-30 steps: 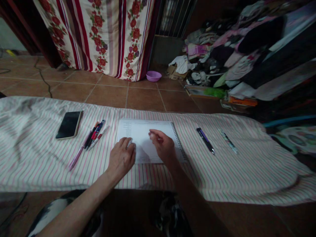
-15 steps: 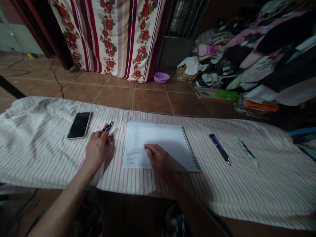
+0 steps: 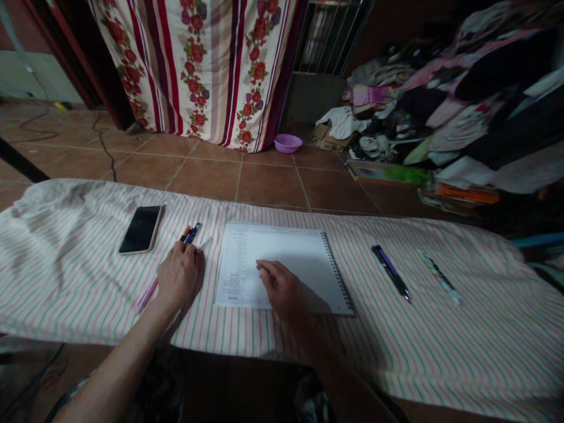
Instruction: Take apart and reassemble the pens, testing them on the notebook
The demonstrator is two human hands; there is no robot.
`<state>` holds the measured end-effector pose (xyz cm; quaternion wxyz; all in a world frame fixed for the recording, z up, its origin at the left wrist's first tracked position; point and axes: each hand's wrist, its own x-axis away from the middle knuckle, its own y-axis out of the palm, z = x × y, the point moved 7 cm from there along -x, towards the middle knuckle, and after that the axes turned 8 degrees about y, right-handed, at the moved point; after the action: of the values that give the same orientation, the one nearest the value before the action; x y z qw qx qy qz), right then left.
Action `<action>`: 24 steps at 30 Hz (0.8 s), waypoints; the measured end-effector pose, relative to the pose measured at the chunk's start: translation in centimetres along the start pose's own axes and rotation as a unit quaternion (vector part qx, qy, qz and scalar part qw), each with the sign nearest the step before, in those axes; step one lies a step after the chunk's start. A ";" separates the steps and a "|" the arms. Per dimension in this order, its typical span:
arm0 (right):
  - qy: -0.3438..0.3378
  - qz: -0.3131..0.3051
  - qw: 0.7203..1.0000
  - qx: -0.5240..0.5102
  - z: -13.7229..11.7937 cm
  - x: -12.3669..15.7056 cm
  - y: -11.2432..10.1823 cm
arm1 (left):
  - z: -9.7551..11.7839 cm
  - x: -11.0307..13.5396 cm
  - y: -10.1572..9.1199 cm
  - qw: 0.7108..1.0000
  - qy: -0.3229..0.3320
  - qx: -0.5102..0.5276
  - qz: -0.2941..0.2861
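My left hand [image 3: 178,273] rests palm down on the cloth, its fingers closed over a small bunch of pens [image 3: 190,234]. Dark blue and orange ends stick out past the fingertips, and a whitish pen [image 3: 205,242] lies at their right. From under the wrist a pink pen [image 3: 147,295] points toward the near edge. Over the spiral notebook [image 3: 291,244] is my right hand [image 3: 282,288], thumb and fingers drawn together, with no pen visible in them. The notebook lies open to a mostly blank page with a printed column at left and the coil at right.
A phone [image 3: 141,229] lies left of the pens. Right of the notebook are a black and purple pen [image 3: 391,273] and a patterned pen [image 3: 440,276]. A striped cloth [image 3: 273,335] covers the table. Beyond it are a purple basin [image 3: 288,143] and piled clothes [image 3: 423,100].
The view has tilted up slightly, so everything sits a little lower. More of the pink pen shows beside my left wrist. My right hand stays over the page in nearly the same pose.
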<state>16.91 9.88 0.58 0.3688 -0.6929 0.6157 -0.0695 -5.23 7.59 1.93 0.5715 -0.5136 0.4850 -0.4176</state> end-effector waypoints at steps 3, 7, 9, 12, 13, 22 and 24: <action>-0.014 0.003 1.000 -0.006 0.0 0.0 -0.2 | 0.5 0.1 -0.4 1.000 0.004 0.002 0.008; -0.021 0.013 0.999 -0.020 -0.2 -0.1 -0.6 | 0.7 0.0 -1.3 0.999 -0.010 0.039 0.009; -0.027 0.017 0.999 -0.029 -0.4 -0.2 -0.8 | 0.6 -0.2 -1.6 0.997 -0.015 0.074 0.021; -0.031 0.021 0.999 -0.039 -0.6 -0.3 -1.1 | 0.6 -0.7 -1.5 0.977 -0.021 0.204 0.051; -0.028 0.022 0.999 -0.040 -0.6 -0.3 -1.2 | 0.5 -0.8 -1.3 0.958 -0.031 0.278 0.061; 0.037 0.001 0.997 -0.069 0.3 -0.4 -1.3 | 3.7 -0.7 0.9 0.572 -0.160 0.805 0.009; 0.056 -0.004 0.994 -0.092 0.5 -0.4 -1.2 | 4.5 -0.6 0.9 0.516 -0.165 0.840 -0.004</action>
<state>18.07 10.40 1.07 0.2684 -0.7214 0.6362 -0.0532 -0.90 9.13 1.09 0.8047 0.1441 -0.1968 -0.5412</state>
